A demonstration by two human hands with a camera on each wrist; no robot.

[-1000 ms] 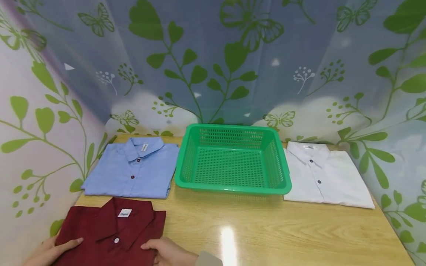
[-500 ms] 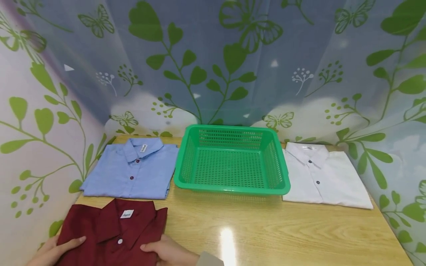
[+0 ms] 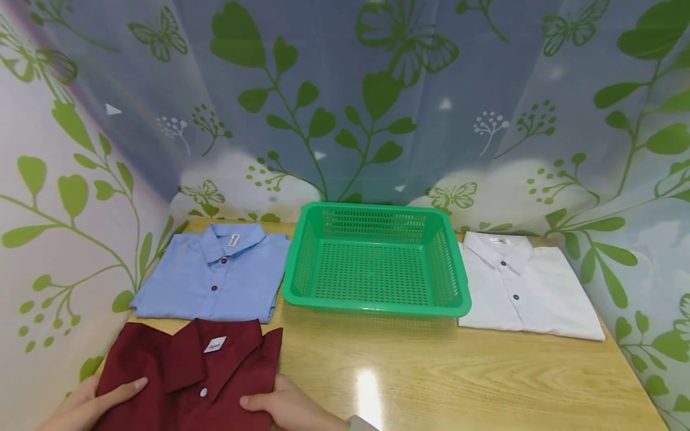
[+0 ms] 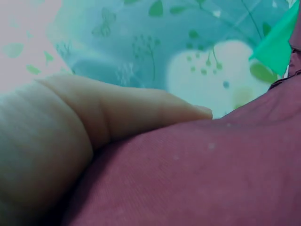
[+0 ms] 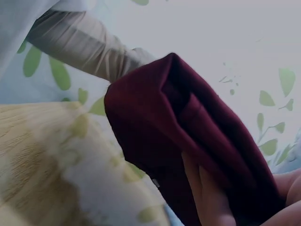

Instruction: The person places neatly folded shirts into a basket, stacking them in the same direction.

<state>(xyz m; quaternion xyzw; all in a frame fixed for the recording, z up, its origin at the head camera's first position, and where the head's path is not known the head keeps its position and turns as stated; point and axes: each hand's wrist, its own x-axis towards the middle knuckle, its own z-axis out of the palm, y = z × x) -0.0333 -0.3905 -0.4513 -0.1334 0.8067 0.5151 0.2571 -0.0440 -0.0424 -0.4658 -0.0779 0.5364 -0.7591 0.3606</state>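
A folded dark red shirt with a white label and a white button is held between both hands at the front left in the head view. My left hand grips its left side, thumb on top and fingers hidden underneath. On the right side my right hand pinches the edge, its thumb over the cloth. The right wrist view shows the folded layers of the shirt with fingers beneath them. In the left wrist view the thumb lies along the red cloth.
A green plastic basket stands at the back middle of the wooden table. Left of it lies a folded blue shirt, right of it a folded white shirt. A patterned curtain borders the table behind and at both sides.
Both hands have shifted slightly to the right with the red shirt, which now tilts a little and covers the gap before the blue shirt. The basket and other shirts stay put.
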